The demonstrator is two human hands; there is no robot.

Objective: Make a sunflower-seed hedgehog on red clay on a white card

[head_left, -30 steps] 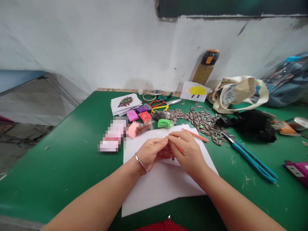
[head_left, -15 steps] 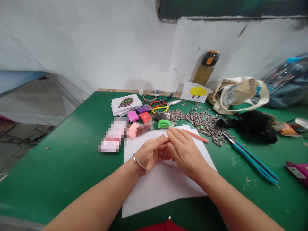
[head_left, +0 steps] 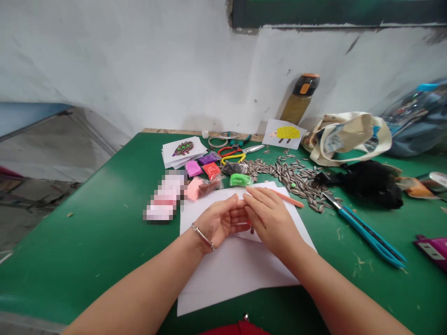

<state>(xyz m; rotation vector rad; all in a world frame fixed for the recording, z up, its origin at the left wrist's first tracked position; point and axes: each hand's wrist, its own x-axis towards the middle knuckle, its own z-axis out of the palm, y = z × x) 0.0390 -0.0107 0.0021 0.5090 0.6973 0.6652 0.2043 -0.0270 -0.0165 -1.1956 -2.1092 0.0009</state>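
Note:
Above the white paper sheets (head_left: 216,288), my two hands meet. My left hand (head_left: 223,218) has its palm turned up and its fingers stretched out, and no object shows on the visible part of the palm. Across its fingertips lies my right hand (head_left: 270,216), palm down, with straight fingers. Whatever may be between the two hands is hidden. A small patch of red and brown shows on the paper under them. Just beyond the fingers are a green clay packet (head_left: 240,180) and an orange stick-like tool (head_left: 289,198).
Sunflower seeds (head_left: 296,174) are spread behind my right hand. A blue utility knife (head_left: 370,235) lies at right, near a black bundle (head_left: 377,184) and a cloth bag (head_left: 345,139). Scissors (head_left: 240,151), clay packets (head_left: 211,170), hedgehog pictures (head_left: 284,132) and a bottle (head_left: 300,97) are farther back.
My right hand has slid slightly to the right and down across my left. More of the left palm and fingers now shows.

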